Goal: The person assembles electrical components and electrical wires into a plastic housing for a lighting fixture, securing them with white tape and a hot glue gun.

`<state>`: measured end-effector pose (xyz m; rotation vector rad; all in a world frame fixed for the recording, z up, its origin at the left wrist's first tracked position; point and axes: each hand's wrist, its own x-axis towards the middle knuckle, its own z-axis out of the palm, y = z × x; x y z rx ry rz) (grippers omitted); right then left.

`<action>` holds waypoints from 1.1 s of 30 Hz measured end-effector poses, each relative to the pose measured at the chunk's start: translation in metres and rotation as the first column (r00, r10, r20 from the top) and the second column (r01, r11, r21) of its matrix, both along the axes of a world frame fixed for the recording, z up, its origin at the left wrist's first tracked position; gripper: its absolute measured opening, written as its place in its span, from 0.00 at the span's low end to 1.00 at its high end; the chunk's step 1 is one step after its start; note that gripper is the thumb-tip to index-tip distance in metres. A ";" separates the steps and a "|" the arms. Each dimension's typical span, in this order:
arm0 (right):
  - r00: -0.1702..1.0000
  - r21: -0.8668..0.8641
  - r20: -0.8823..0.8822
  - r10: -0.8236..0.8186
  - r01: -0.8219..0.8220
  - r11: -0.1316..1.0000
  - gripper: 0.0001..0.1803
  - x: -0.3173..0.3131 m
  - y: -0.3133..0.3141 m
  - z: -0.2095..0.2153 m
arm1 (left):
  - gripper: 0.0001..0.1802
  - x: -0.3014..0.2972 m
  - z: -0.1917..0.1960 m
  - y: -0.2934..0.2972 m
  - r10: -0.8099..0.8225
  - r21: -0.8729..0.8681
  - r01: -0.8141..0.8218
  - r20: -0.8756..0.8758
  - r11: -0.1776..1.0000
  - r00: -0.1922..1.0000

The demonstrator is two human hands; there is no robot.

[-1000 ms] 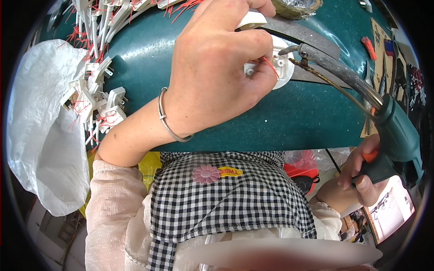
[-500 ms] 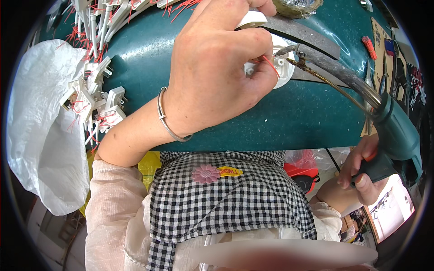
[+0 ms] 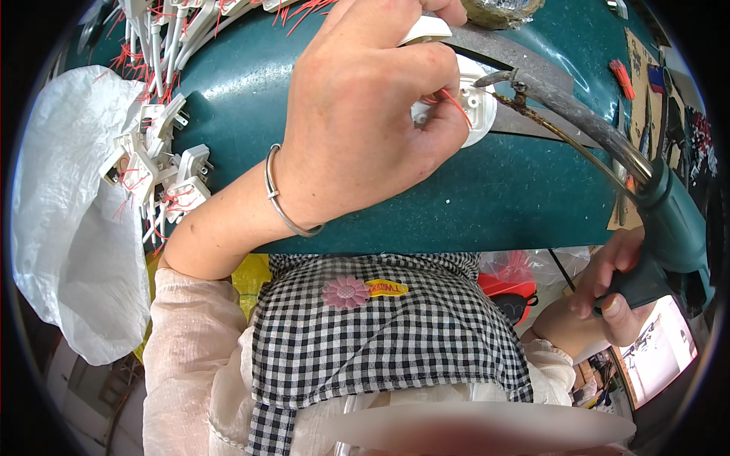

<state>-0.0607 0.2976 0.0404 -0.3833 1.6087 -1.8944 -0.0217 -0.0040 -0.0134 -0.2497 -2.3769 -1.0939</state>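
Observation:
At the top centre my left hand is closed, pinching a thin red wire between thumb and forefinger. Under those fingers lies a round white plastic housing with small posts inside, its left part hidden by the hand. Another white plastic piece shows beside the curled fingers. At the right, my right hand is wrapped round the handle of a green soldering gun. Its dark bent tip hangs over the housing's right side; whether it touches cannot be told. A thin brass-coloured feed tube runs below the barrel.
White plugs with red wires are heaped at the left, beside a translucent plastic bag. More white cables lie at the far left. Behind the housing are a grey strip and a roundish metallic lump. Red wires and hand tools lie far right.
The soldering gun has shifted slightly to the right, and its tip has drawn back a little from the left fingers. My left hand has stayed almost still with the red wire.

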 end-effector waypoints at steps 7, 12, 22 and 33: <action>0.998 0.052 0.053 0.023 -0.026 0.998 0.23 -0.001 0.000 0.001 | 0.09 -0.004 -0.007 -0.001 -0.021 -0.006 0.020 -0.098 1.000 0.995; 0.995 0.090 0.102 0.013 -0.022 0.996 0.23 0.001 0.002 0.003 | 0.09 -0.006 -0.012 -0.002 -0.032 -0.015 0.030 -0.170 0.999 0.985; 0.989 0.200 -0.041 0.141 -0.130 0.971 0.24 -0.001 0.005 0.008 | 0.09 -0.013 -0.021 -0.004 -0.060 -0.027 0.055 -0.311 0.998 0.948; 0.992 0.413 -0.001 0.130 -0.118 0.903 0.23 0.001 -0.001 0.020 | 0.09 -0.021 -0.031 -0.004 -0.088 -0.053 0.071 -0.461 0.996 0.883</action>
